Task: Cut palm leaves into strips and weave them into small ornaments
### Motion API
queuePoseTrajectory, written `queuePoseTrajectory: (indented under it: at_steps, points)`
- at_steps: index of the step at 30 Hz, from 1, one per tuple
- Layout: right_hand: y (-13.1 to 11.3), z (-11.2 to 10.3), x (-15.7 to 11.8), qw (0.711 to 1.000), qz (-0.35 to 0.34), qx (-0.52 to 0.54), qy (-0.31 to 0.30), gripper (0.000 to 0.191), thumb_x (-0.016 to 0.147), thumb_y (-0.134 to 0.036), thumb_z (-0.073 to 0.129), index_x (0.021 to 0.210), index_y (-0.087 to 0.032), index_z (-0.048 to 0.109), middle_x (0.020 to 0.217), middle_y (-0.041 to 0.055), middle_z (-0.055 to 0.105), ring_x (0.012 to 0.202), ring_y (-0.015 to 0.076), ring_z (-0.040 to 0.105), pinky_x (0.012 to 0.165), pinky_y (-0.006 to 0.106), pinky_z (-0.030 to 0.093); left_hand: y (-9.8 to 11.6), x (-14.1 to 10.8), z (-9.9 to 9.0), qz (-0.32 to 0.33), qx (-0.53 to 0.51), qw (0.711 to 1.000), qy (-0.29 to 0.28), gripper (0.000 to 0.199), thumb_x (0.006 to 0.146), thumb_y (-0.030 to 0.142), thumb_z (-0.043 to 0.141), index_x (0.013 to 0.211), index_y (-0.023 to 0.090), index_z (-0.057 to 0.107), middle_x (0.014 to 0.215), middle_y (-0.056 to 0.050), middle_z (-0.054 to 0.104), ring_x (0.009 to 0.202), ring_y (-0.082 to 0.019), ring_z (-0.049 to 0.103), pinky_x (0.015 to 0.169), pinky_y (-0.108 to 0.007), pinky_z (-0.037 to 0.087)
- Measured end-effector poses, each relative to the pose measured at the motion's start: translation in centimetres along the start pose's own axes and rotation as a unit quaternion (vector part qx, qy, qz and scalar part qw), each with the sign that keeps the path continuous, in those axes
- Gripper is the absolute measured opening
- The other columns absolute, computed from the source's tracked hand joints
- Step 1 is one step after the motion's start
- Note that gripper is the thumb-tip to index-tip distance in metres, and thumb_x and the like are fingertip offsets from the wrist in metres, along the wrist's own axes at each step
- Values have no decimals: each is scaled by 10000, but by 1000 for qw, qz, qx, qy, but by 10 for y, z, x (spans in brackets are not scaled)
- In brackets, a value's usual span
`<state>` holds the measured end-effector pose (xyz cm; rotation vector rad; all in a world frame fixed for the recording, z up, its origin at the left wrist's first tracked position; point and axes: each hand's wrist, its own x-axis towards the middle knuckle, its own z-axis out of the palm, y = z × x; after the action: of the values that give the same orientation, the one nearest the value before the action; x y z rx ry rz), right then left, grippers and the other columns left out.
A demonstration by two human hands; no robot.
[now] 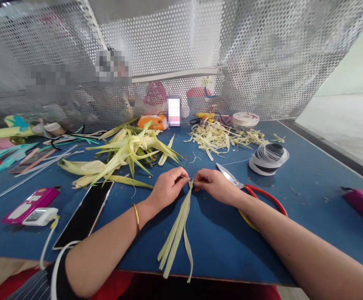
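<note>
A bundle of pale green corn husk strips [176,233] lies on the blue table [228,254], its loose ends spread toward the near edge. My left hand [171,183] pinches a thin white thread at the bundle's gathered top. On the other side of that top, my right hand [214,185] is closed in a pinch too, apparently on the thread's other end, though the fingertips hide it. Scissors [264,196] with red and yellow handles lie partly under my right forearm. A spool of white thread [269,159] stands beyond them, a strand trailing left.
A pile of corn husks [134,146] sits behind my left hand, with shredded husk [212,135] to its right. A black-screened phone [86,212] and a purple packet [33,204] lie left. Perforated metal sheeting [175,46] stands behind the table.
</note>
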<state>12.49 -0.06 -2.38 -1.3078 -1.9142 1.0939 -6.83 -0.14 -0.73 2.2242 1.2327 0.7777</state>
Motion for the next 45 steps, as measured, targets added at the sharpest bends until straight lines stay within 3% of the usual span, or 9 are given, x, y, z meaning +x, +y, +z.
queuePoseTrajectory:
  at_steps: [9,15,20,24,28,31,35,41,45]
  points:
    - [-6,-22,-8,991,-53,-56,-110,177,695,-54,564,613,-206,605,713,-16,587,625,125,575,619,254,437,-5,2,-2,-112,143,983,9,131,846,199,538,720,212,567,740,-14,651,727,-184,582,651,-279,360]
    - [-15,-14,-10,989,-123,55,-63,143,825,-217,615,683,-199,617,1078,70,667,1024,211,616,856,343,468,-8,1,2,-111,123,986,21,125,841,167,510,740,214,566,751,-13,649,724,-182,585,645,-279,375]
    - [-10,-3,-9,967,-65,204,-138,210,883,-372,594,780,-189,592,905,58,687,866,186,648,816,342,493,-5,1,4,-149,-62,986,44,118,806,128,504,720,194,548,667,11,600,642,-140,561,631,-258,400]
    - [0,0,-5,972,-59,198,-113,249,871,-425,613,797,-193,564,835,30,646,824,175,633,801,327,487,4,1,4,-226,-326,918,2,99,844,217,494,773,179,551,542,41,522,495,-99,477,503,-220,345]
    - [4,1,-4,982,-66,150,-97,238,887,-406,585,769,-209,521,808,18,636,830,177,617,803,322,477,5,1,6,-229,-409,882,-42,128,855,282,502,771,186,510,569,37,540,487,-91,489,510,-217,376]
    - [-1,2,-7,990,-77,76,-90,198,923,-327,514,761,-214,511,794,18,635,804,167,592,764,294,456,1,-1,10,-189,-334,922,-44,143,874,283,468,754,205,459,622,38,550,506,-100,507,533,-232,398]
    - [-7,5,-11,991,-98,-9,-91,205,949,-245,431,747,-227,455,736,-3,573,704,149,545,674,263,421,-2,-5,13,-68,-71,995,-25,82,860,184,448,788,220,464,683,11,597,645,-151,564,607,-263,365]
    - [-8,10,-12,988,-116,-32,-95,200,917,-147,405,738,-236,411,736,-3,551,693,156,522,659,269,421,-5,-13,15,-26,64,997,-42,101,922,239,374,871,235,462,777,-45,669,719,-224,630,598,-300,325]
    - [-4,13,-10,990,-111,-6,-85,173,893,-175,454,730,-234,448,731,1,561,708,172,536,673,288,423,-4,-10,14,-58,7,998,-31,76,851,180,422,824,234,468,729,-16,651,705,-199,623,608,-276,360]
